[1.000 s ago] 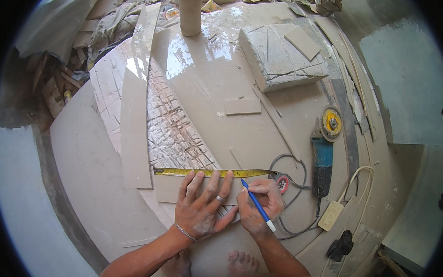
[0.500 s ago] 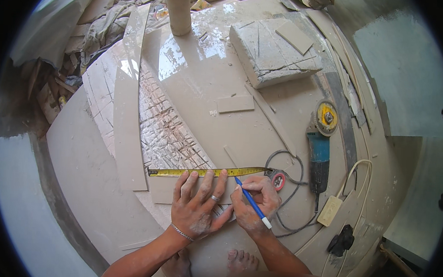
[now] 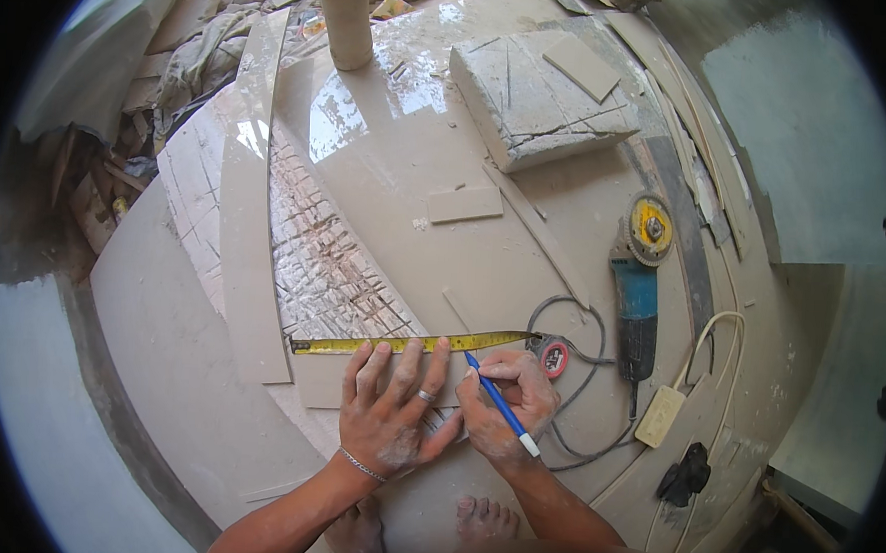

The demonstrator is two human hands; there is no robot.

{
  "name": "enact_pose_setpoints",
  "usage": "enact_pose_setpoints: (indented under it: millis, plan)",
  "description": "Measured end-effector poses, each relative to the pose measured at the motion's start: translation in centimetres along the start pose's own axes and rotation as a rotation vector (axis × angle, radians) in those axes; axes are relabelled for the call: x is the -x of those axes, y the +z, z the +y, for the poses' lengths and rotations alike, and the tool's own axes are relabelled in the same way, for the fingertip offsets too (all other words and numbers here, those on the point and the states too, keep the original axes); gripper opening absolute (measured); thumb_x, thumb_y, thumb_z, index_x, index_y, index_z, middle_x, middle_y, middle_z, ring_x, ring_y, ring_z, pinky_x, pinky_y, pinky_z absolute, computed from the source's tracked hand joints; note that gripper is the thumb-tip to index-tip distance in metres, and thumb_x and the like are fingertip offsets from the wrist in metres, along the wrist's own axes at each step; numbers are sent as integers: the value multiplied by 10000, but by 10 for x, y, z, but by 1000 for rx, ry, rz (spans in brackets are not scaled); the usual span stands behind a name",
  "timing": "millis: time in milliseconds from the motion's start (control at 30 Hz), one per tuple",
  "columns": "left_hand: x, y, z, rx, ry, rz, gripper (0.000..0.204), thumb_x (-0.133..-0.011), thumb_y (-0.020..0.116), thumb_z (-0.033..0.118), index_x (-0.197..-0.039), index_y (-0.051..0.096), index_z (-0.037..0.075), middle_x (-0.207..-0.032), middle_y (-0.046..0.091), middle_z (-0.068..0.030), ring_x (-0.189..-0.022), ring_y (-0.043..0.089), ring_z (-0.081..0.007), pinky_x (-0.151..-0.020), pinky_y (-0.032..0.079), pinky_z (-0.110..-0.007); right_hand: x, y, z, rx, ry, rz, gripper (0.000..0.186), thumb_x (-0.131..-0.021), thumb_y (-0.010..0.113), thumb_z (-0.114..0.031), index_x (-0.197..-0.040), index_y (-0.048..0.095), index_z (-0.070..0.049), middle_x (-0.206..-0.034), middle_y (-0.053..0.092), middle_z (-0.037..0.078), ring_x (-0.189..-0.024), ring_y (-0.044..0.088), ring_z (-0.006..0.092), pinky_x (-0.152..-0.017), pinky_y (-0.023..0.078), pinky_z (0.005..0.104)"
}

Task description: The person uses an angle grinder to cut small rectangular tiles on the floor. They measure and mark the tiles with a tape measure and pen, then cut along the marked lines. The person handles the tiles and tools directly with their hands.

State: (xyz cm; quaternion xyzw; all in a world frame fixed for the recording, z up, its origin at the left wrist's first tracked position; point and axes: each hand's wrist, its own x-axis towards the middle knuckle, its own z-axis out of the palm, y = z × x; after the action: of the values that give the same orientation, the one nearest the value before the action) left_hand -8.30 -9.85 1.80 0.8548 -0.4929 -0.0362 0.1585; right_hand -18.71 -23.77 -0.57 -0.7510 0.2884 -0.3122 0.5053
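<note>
My left hand (image 3: 387, 419) lies with spread fingers on a beige tile piece (image 3: 323, 384), its fingertips at the lower edge of a yellow tape measure blade (image 3: 399, 345). The blade runs across the tile's upper edge to the tape case (image 3: 554, 359), which has a red and black face and sits just beyond my right hand. In my right hand (image 3: 519, 389) a blue pen (image 3: 503, 408) with a white end is gripped, its tip against the tile just below the blade. Part of the tile is hidden under my hands.
A scored, crosshatched slab (image 3: 329, 256) and a long tile strip (image 3: 246, 216) lie at left. An angle grinder (image 3: 634, 297) and an extension socket (image 3: 660, 418) with cables are at right. Beyond stand a concrete block (image 3: 542, 111) and a post (image 3: 346, 21). My bare feet are below.
The whole view has shifted very slightly. My hands, the pen and the tape measure keep nearly the same places relative to the tile.
</note>
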Motion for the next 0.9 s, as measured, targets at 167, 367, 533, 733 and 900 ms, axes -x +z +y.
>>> enact_pose_setpoints:
  millis: [167,367,533,733,900]
  plan:
    - [-1,1,0,-10,10,20,733,-904,711,565,-1540,628,210,-1467,575,-96,-1398,415,-361,-1270,312,-524,-2,-1,-9,-106,107,-11,227,-878,736,111,-1009,596,-12,-1036,682,140,-826,691,123,-668,593,268]
    - [0,1,-1,21,23,16,808,-892,744,558,-1579,574,168,-1480,547,-120,-1375,429,-362,-1256,309,-550,-36,-74,-18,-98,307,20,185,-940,607,13,-1124,628,7,-1051,688,183,-937,699,250,-881,579,374]
    - [1,-1,-1,46,21,22,809,-910,731,557,-1589,559,153,-1461,556,-129,-1352,452,-358,-1249,314,-544,-46,-102,10,789,-45,-314,472,-844,641,-65,-1310,622,3,-1282,618,237,-1059,683,441,-955,572,499]
    - [5,2,-4,64,40,90,823,-931,706,558,-1605,523,123,-1449,551,-154,-1341,459,-362,-1232,314,-540,-48,-106,13,808,15,-551,621,-774,807,-219,-1339,626,-36,-1276,620,216,-1143,678,416,-972,577,492]
    - [13,6,-4,83,57,109,806,-963,675,534,-1617,491,101,-1461,548,-163,-1340,462,-361,-1238,302,-538,-52,-114,18,855,2,-566,613,-631,825,-219,-1193,667,-31,-1111,651,190,-1011,677,404,-884,568,469]
